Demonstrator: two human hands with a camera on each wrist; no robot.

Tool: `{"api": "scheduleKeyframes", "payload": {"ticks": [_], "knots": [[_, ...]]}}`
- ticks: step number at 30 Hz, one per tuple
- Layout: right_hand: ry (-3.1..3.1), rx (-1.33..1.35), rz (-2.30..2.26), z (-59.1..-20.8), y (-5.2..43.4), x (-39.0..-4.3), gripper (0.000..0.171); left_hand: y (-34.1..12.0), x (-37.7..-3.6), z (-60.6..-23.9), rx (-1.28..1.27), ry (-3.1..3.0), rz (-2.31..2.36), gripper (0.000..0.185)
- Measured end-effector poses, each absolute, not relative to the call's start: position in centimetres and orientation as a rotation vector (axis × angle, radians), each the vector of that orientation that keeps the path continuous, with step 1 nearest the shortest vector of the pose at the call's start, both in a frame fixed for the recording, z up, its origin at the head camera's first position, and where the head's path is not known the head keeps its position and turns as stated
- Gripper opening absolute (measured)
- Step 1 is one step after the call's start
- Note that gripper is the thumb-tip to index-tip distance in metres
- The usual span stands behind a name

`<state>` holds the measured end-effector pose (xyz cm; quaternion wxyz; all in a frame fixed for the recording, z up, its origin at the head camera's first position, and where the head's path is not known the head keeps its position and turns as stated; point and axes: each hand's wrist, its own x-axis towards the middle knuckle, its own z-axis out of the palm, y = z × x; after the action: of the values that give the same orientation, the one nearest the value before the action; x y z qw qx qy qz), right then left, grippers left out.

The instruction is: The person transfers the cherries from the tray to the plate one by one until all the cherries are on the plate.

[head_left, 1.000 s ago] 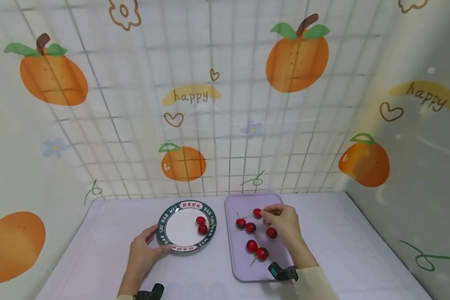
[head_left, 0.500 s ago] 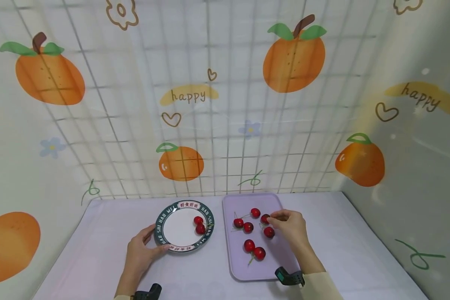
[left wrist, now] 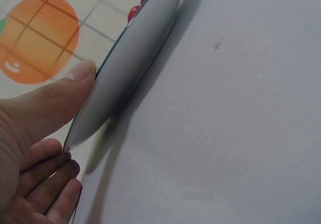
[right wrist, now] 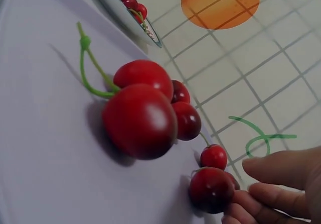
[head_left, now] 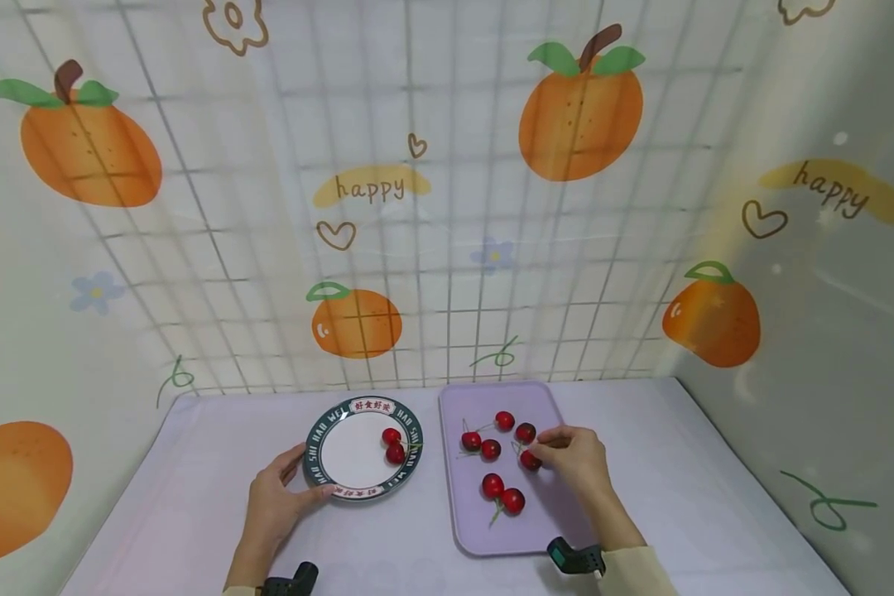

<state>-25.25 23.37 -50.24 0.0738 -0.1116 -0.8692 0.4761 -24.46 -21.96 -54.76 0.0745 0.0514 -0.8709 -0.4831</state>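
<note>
On the lilac tray (head_left: 544,513) lie several red cherries with green stems. My right hand (head_left: 550,452) is at the tray's right side. Its curled fingertips (right wrist: 246,206) lie against one cherry (head_left: 529,461) (right wrist: 209,189), with the thumb close over it. That cherry still rests on the tray. A pair of cherries (right wrist: 140,111) lies nearer the wrist camera. My left hand (head_left: 298,490) grips the near left rim of the green-rimmed white plate (head_left: 350,451) (left wrist: 135,68), thumb on top and fingers under the edge. Two cherries (head_left: 393,444) sit on the plate's right side.
Plate and tray stand side by side on a pale table (head_left: 715,497). Behind and to the right rises a printed backdrop with oranges (head_left: 581,116). Bare tabletop lies to the right of the tray and to the left of the plate.
My right hand has moved from the far cherry down and toward me to a cherry on the tray's right side. The left hand and the plate have stayed put.
</note>
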Motion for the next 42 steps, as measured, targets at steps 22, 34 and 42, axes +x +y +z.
{"api": "scheduleKeyframes", "payload": {"ticks": [22, 34, 42], "knots": [[-2.726, -0.268, 1.336, -50.50, 22.75, -24.91, 0.018, -22.12, -24.29, -54.51, 0.194, -2.630, -1.488, 0.098], [-2.702, -0.300, 1.349, -50.17, 22.72, -24.40, 0.018, -22.03, -24.57, -54.63, 0.180, -2.619, -1.502, 0.098], [-2.659, -0.284, 1.397, -49.73, 22.88, -24.59, 0.018, -22.01, -24.50, -54.19, 0.191, -2.624, -1.506, 0.095]]}}
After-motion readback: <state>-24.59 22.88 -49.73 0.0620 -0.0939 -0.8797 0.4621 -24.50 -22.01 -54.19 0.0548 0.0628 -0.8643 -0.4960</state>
